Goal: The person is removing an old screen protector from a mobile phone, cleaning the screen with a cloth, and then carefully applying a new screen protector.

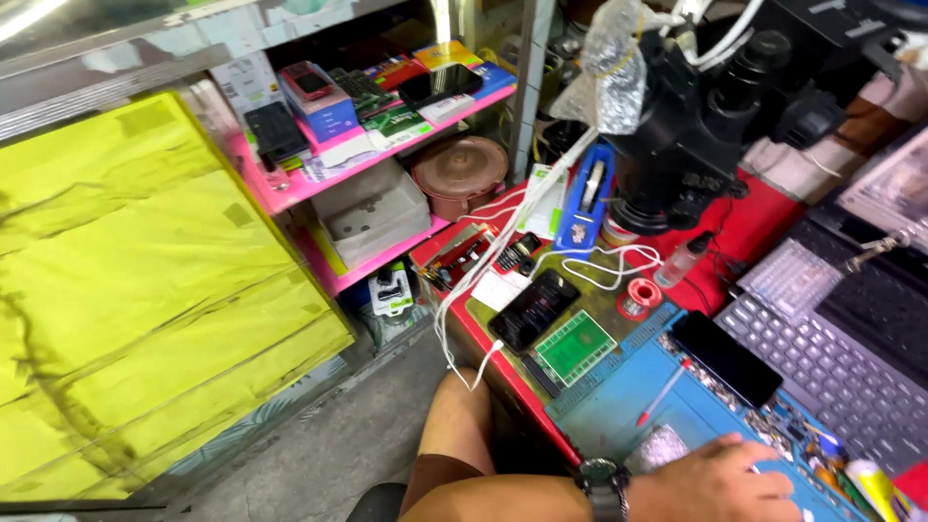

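My left hand [720, 481], with a dark wristwatch [601, 479] on its wrist, lies palm down on the near end of a blue work mat [619, 416]. I see nothing held in it, and the frame edge cuts off its fingertips. A crumpled silvery piece [657, 449] lies just left of the hand. Further up the mat are a thin red-tipped tool [662, 394] and a black phone [725, 358] lying face up. My right hand is out of view.
A green grid pad [575, 348], a second black phone [534, 309], a solder spool [638, 295] and white cables lie on the red bench. A black microscope [686, 145] stands behind. A laptop keyboard [831, 358] is at right, pink shelves [377, 159] and a yellow-lined glass counter [145, 290] at left.
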